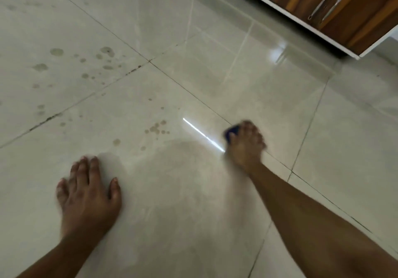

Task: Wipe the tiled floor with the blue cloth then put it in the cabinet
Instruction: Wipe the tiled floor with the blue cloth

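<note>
The floor (193, 30) is laid with large, pale grey, glossy tiles, square-cut and joined by thin dark grout lines that run diagonally across the frame. In the left half, a scatter of round, dull brownish spots (105, 60) marks the smooth surface, with a smaller cluster nearer the centre. A thin bright streak of reflected light lies just left of the right hand.

The right hand (245, 146), right of centre, is blurred; its fingers curl down over the blue cloth (231, 131), gripping it bunched against the tile. Only a small dark-blue patch of the cloth shows at the hand's upper left edge, so its weave cannot be made out. The bare forearm runs from it to the lower right corner.

The left hand (88, 191), in the lower left, lies flat on the floor with its fingers straight and spread, palm down, holding nothing.

In the upper right corner stands the cabinet (366, 21): brown wood-grain doors in a white frame, with two slim metal bar handles (325, 8) side by side. Its doors are closed, and it sits well apart from the cloth.
</note>
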